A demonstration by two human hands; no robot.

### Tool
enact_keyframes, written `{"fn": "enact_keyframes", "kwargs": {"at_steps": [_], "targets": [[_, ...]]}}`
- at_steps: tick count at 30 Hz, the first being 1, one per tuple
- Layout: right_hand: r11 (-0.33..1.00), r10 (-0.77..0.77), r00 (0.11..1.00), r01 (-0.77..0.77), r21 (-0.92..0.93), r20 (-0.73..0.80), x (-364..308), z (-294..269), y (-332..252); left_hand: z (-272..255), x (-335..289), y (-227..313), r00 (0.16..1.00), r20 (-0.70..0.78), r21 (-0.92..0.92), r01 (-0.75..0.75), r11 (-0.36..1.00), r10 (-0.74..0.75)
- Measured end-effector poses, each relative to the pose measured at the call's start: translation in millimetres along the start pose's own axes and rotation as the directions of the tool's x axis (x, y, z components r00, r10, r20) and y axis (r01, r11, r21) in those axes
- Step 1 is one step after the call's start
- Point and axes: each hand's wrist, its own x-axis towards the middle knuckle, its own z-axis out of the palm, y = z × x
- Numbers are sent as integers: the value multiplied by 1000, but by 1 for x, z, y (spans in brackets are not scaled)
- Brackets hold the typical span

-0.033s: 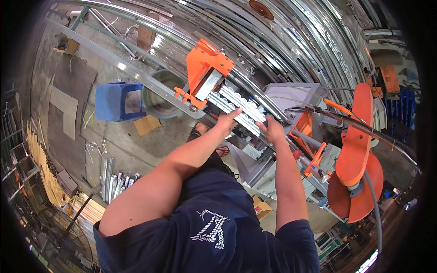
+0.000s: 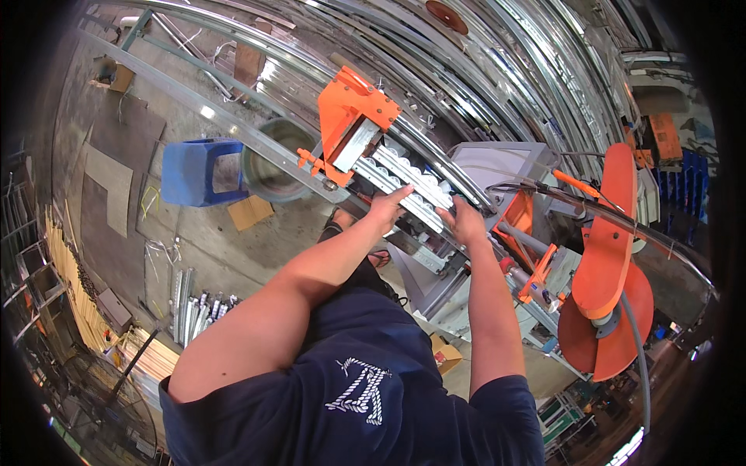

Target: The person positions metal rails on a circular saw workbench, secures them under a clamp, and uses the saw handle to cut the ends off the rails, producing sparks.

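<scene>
Silvery metal profiles (image 2: 423,188) with scalloped white edges lie side by side on a metal rail, running down to the right from an orange stop bracket (image 2: 342,109). At their near edge my left hand (image 2: 387,210) is closed on them, its thumb on top and its other fingers mostly hidden. My right hand (image 2: 468,224) grips the lower right end of the same profiles, thumb on the near side. A small silvery block (image 2: 358,145) sits in the bracket just past their upper end.
A cutting saw with an orange arm (image 2: 610,241) and round orange guard (image 2: 625,318) stands to the right. Long metal bars (image 2: 497,70) cover the far floor. A blue stool (image 2: 186,175) and a round tub (image 2: 268,175) stand at left. Cut pieces (image 2: 198,314) lie on the floor.
</scene>
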Motion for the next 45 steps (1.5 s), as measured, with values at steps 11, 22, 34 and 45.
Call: {"fn": "enact_keyframes", "kwargs": {"at_steps": [11,22,34,45], "targets": [[996,-75,994,71,-58,-73,12,-2,-9,17,-6,11,999,-46,-30,17,999,-19],[999,-43,990,41,-15,-133,12,2,-1,21,4,-1,995,-91,0,30,1000,-30],[994,-105,989,102,-29,-108,24,-7,-4,26,17,5,998,-58,-177,-29,984,19],[997,82,938,-79,25,-337,8,8,-17,77,32,13,752,-618,-31,-312,949,227]]}}
